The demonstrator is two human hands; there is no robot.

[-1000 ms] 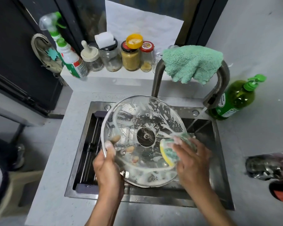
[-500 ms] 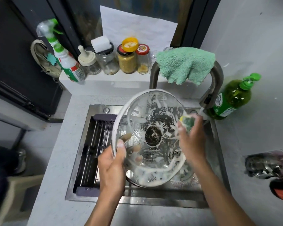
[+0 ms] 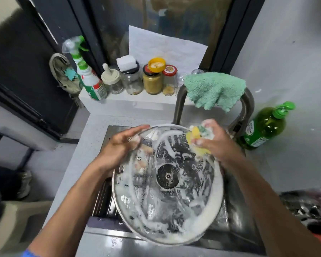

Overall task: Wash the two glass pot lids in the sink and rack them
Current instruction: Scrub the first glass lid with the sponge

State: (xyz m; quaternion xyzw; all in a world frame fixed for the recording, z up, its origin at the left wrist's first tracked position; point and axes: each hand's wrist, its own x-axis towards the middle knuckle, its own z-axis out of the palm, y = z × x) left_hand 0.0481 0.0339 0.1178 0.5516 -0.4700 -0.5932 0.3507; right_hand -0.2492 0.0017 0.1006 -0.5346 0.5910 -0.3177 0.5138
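Observation:
A large glass pot lid [image 3: 165, 201], covered in white suds, is held tilted over the steel sink [image 3: 117, 243], its round centre hub facing me. My left hand [image 3: 122, 143] grips the lid's upper left rim, with fingers showing through the glass behind it. At the lid's upper right rim, my right hand [image 3: 217, 143] grips a yellow and green sponge [image 3: 195, 134] and presses it against the edge. A dark drying rack [image 3: 102, 199] lies in the sink's left part, mostly hidden by the lid. I see no second lid.
A curved faucet [image 3: 247, 106] draped with a green cloth [image 3: 213, 89] rises behind the sink. A green soap bottle [image 3: 263, 127] stands at the right. A spray bottle [image 3: 89, 78] and several jars [image 3: 152, 80] line the back ledge. Dark objects [image 3: 304, 206] lie on the right counter.
The lid has swung lower and nearer to me. My left hand shifted from the lower left rim to the upper left rim. The sponge moved up to the top right edge.

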